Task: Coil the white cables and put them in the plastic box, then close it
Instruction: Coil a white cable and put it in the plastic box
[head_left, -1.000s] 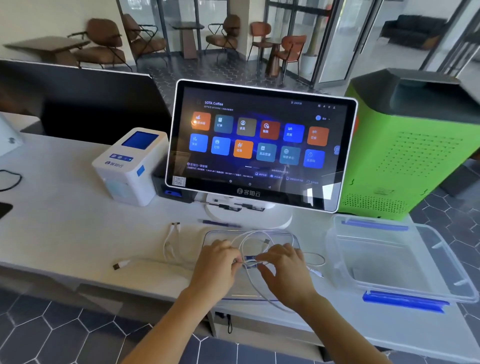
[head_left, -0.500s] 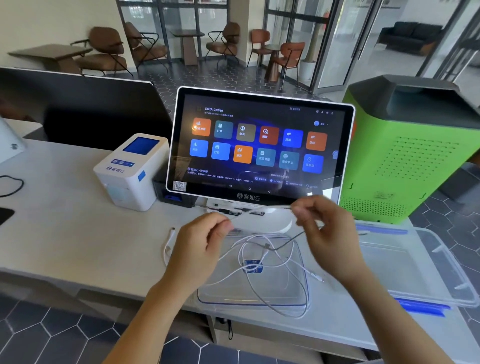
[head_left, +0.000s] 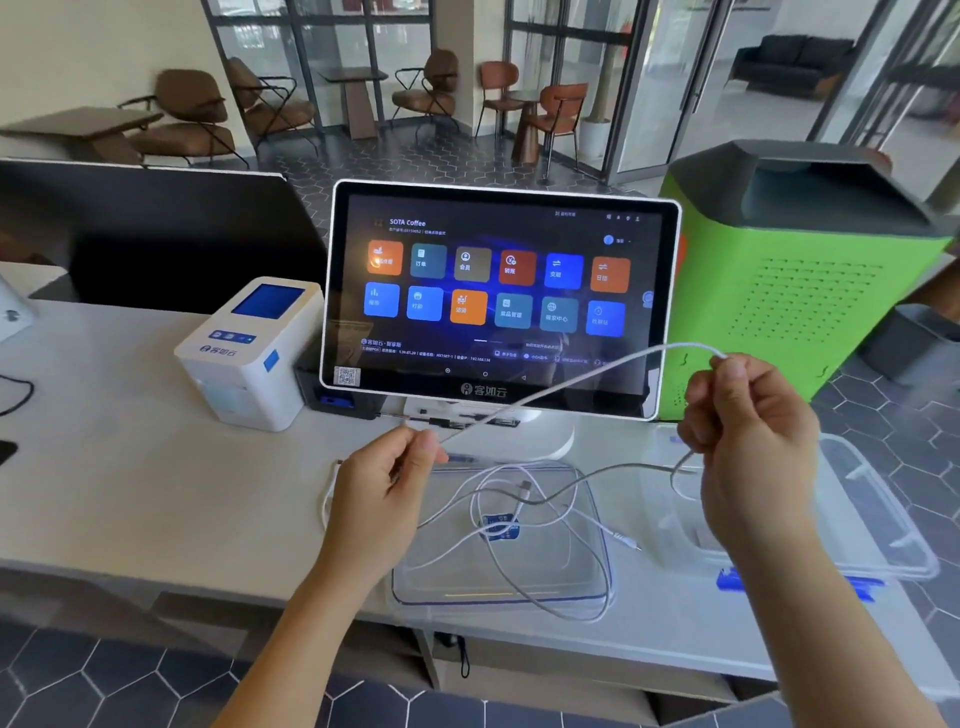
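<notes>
Surface: we see a white counter (head_left: 130, 483).
On it: touchscreen terminal (head_left: 498, 296), label printer (head_left: 249, 353), box lid (head_left: 498, 587), plastic box (head_left: 852, 514).

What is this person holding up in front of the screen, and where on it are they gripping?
A white cable, stretched between both hands: the left hand pinches one stretch, the right hand pinches it further along. The rest trails down onto the clear lid.

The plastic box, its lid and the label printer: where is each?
plastic box (head_left: 883, 499): head view, far right wall.
lid (head_left: 519, 597): head view, near rim.
label printer (head_left: 244, 374): head view, front face.
</notes>
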